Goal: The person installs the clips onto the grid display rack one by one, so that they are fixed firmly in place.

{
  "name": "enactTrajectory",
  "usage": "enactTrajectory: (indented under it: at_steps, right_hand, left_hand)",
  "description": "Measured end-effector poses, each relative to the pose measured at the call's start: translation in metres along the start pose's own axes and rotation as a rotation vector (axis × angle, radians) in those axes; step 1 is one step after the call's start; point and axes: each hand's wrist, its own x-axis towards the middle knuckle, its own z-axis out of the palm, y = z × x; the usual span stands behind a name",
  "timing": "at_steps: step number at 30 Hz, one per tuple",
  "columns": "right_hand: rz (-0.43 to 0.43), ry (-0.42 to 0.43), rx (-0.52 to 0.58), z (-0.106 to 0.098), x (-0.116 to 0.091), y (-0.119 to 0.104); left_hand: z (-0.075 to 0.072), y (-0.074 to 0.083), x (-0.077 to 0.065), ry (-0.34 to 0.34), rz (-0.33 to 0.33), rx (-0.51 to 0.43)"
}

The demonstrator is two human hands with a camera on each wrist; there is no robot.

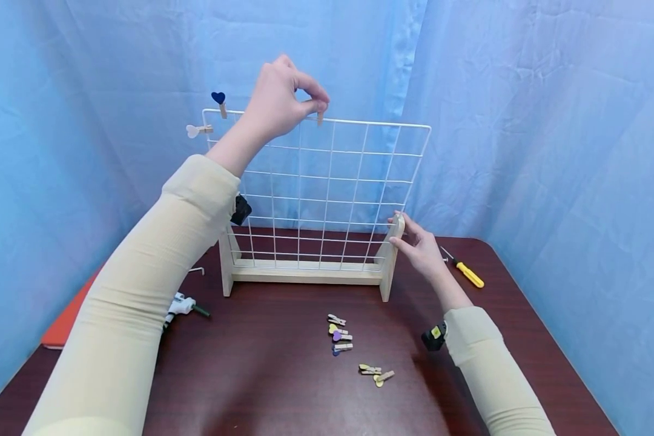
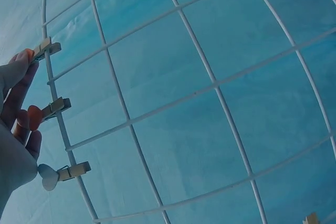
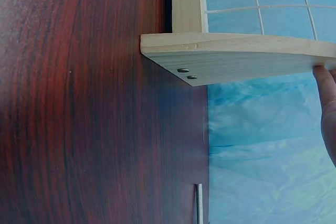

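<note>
At the top wire of a white wire grid (image 1: pixel 355 151), my left hand (image 1: pixel 283 97) pinches a small wooden clothespin (image 1: pixel 320 118). The left wrist view shows its orange top between thumb and finger, and its jaws on the wire. Beside it along that wire are another orange-topped clothespin (image 2: pixel 48 110) and a white-topped clothespin (image 2: pixel 65 174). My right hand (image 1: pixel 421 248) holds the upper end of the right wooden side piece (image 1: pixel 390 257) of the stand. A blue-heart clothespin (image 1: pixel 221 106) and a white-heart clothespin (image 1: pixel 200 130) sit at the grid's upper left corner.
Several loose heart clothespins (image 1: pixel 340 336) lie on the dark red table (image 1: pixel 272 363) in front of the stand, with two more (image 1: pixel 378 374) nearer. A yellow-handled screwdriver (image 1: pixel 469 274) lies at right. At left are a white glue gun (image 1: pixel 181 304) and an orange flat object (image 1: pixel 68 315).
</note>
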Motion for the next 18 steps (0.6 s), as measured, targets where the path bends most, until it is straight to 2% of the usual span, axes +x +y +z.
enactTrajectory:
  at_steps: [7, 10, 14, 18]
  right_hand:
    - [0.018, 0.01, -0.031, -0.002, -0.001, 0.0]
    - [0.017, 0.006, -0.025, -0.003, 0.0, 0.0]
    - [0.016, 0.004, -0.026, -0.002, 0.001, 0.0]
    - [0.01, 0.007, -0.025, -0.001, 0.001, 0.0]
  left_hand:
    - [-0.001, -0.001, -0.002, -0.008, 0.01, -0.019]
    - [-0.006, -0.004, -0.009, 0.032, 0.035, -0.037]
    - [-0.015, -0.008, -0.029, 0.133, 0.061, -0.059]
    - [-0.02, -0.014, -0.063, 0.242, 0.04, -0.112]
